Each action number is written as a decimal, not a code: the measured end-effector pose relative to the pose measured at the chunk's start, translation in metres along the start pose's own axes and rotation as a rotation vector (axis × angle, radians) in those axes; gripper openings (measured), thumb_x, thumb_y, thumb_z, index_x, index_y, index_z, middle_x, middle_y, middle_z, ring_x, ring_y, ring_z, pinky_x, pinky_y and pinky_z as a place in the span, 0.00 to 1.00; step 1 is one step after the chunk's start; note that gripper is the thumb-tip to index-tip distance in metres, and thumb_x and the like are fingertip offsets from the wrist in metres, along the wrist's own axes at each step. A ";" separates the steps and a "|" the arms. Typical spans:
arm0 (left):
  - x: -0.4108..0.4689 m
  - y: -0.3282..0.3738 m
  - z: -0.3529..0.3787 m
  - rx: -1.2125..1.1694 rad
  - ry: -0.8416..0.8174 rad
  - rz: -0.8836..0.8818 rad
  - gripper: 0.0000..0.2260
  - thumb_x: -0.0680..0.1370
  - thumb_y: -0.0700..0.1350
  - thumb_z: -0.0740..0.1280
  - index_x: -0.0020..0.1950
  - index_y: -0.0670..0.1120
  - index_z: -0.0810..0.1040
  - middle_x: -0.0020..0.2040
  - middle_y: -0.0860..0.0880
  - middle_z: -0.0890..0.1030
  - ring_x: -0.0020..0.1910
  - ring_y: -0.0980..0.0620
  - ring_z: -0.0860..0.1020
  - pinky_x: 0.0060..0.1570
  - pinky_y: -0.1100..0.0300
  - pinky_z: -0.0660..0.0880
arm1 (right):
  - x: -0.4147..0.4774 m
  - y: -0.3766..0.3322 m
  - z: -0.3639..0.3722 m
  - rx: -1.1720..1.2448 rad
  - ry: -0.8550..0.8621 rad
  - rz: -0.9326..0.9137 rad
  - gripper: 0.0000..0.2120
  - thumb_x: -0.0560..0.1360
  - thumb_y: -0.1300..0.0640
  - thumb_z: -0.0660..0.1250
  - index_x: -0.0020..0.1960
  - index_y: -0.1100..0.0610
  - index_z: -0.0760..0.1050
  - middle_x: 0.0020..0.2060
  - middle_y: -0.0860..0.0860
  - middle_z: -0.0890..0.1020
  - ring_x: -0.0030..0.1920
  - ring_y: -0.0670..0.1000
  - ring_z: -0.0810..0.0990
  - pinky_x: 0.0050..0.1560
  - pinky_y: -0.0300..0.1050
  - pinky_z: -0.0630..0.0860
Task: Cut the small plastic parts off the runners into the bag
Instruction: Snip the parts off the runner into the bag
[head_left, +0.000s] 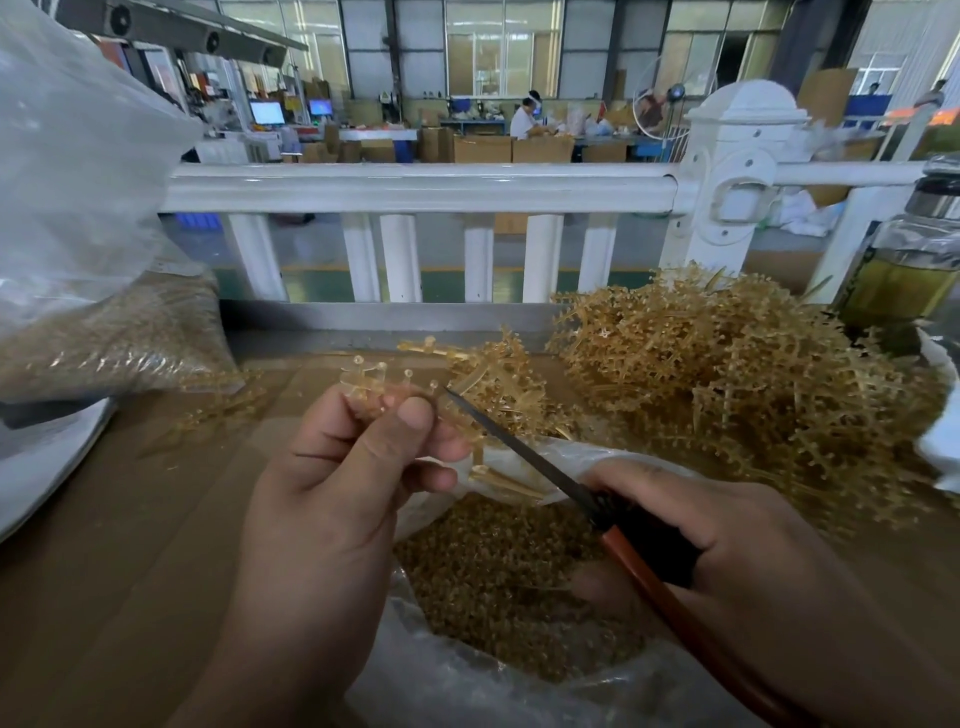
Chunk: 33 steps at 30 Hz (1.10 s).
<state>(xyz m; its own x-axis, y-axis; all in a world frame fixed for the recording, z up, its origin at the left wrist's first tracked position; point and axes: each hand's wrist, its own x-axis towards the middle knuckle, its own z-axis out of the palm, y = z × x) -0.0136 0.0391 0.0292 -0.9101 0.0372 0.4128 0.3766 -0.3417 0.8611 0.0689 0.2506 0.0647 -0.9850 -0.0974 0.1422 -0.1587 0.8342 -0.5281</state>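
Left hand (353, 467): you're pinching the runner (384, 382), at the far rim of the bag (571, 447).
Right hand (727, 525): wrapped round the knife (522, 449) handle.
Blade axis: slants up-left, tip just right of the runner's parts.
Next cut: probably leftward.

Daylight thru the big rear windows (501, 57), bright but soft; the bench (130, 519) up front is dimmer, w/ a warm brown cast. Faint shadows under the left hand (332, 493) and right hand (727, 530). Centre is sharp: runner (374, 382) and knife (519, 449) crisp. Mild glare on the white railing (415, 187). Clear sack (78, 156) top left is blurred. Strong wide-angle bend at the edges, posts lean outward; bkgd soft, poss. motion blur.
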 end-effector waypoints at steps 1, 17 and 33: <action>0.000 0.000 -0.001 0.018 -0.001 0.009 0.08 0.72 0.54 0.72 0.43 0.50 0.84 0.40 0.45 0.84 0.40 0.49 0.82 0.38 0.60 0.79 | 0.000 0.000 0.000 0.001 -0.004 0.006 0.31 0.61 0.19 0.58 0.55 0.36 0.73 0.43 0.36 0.79 0.41 0.43 0.78 0.34 0.42 0.75; 0.002 -0.003 -0.007 0.106 -0.076 0.032 0.17 0.69 0.63 0.76 0.44 0.50 0.83 0.41 0.45 0.84 0.40 0.48 0.81 0.41 0.59 0.79 | 0.000 0.001 -0.006 -0.035 -0.018 -0.008 0.30 0.61 0.22 0.56 0.55 0.37 0.72 0.46 0.32 0.78 0.45 0.38 0.77 0.46 0.37 0.72; 0.004 -0.004 -0.010 0.083 -0.106 0.023 0.08 0.74 0.53 0.71 0.43 0.50 0.83 0.40 0.44 0.84 0.40 0.48 0.82 0.40 0.59 0.79 | 0.002 -0.005 -0.008 -0.010 -0.065 0.039 0.36 0.55 0.18 0.53 0.58 0.30 0.69 0.49 0.30 0.79 0.48 0.37 0.79 0.43 0.41 0.78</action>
<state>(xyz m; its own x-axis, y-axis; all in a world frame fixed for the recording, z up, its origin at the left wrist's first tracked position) -0.0201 0.0317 0.0241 -0.8792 0.1309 0.4581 0.4143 -0.2646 0.8708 0.0684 0.2504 0.0743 -0.9928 -0.0991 0.0671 -0.1195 0.8435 -0.5237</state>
